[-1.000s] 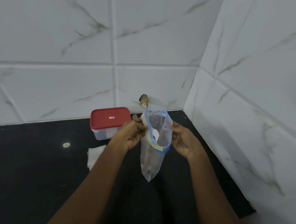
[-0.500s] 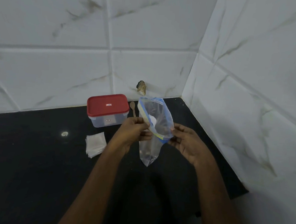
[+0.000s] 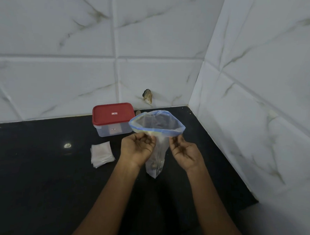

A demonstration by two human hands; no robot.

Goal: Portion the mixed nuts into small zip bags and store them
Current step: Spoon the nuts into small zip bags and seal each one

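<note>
Holding a clear zip bag (image 3: 160, 148) wide open at its blue-edged mouth, a person works in the corner of a black surface (image 3: 37, 182) bounded by white, marble-veined wall tiles (image 3: 62, 75) at the back and on the right. The left grip (image 3: 137, 149), a bare hand with the palm turned up and the fingers curled, pinches the near rim of the bag's mouth. The right grip (image 3: 184, 153) pinches the same rim just beside it, also with curled fingers. The far rim bows away from the hands, so the opening forms a broad loop. Below the hands the bag hangs narrow and tapers to a lower corner that points at the surface; whether that corner touches it cannot be told. A few small brownish pieces sit near the bottom of the bag, too blurred to name. Behind and to the left of the bag, a translucent plastic container (image 3: 111, 131) with its red lid (image 3: 112, 114) on stands close to the back wall. A small brown rounded item (image 3: 137, 113) shows just behind the container's right corner, mostly hidden. In front of the container and left of the left grip, a loose stack of small clear bags (image 3: 102, 154) lies flat on the surface. A dark chip (image 3: 147, 97) mars the back wall low down, above the bag. A pale glint (image 3: 67, 145) marks the surface farther left.
</note>
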